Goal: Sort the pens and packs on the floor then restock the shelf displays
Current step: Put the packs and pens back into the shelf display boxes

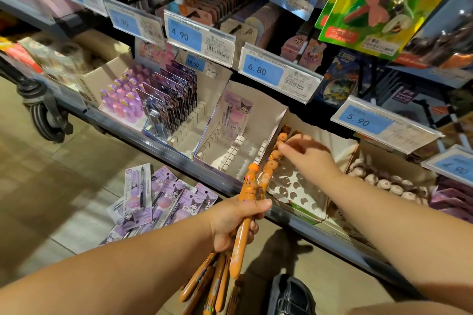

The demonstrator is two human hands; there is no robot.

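My left hand (pixel 236 222) grips a bundle of orange-brown pens (pixel 242 233) with round character tops, held low in front of the shelf. My right hand (pixel 308 155) reaches into a white display box with round holes (pixel 302 186). Its fingertips touch an orange pen top (pixel 281 138) standing at the back of a short row of the same pens (pixel 275 155) in the box. Whether the fingers pinch that pen is blurred. A pile of purple pen packs (pixel 158 199) lies on the floor below the shelf edge.
On the bottom shelf stand a slotted box with one purple pack (pixel 236 112), a box of dark purple packs (pixel 169 100), purple erasers (pixel 122 94) and pale round-topped pens (pixel 391 181). Price tags hang above. A trolley wheel (pixel 46 115) is at left, a black shoe (pixel 289 294) below.
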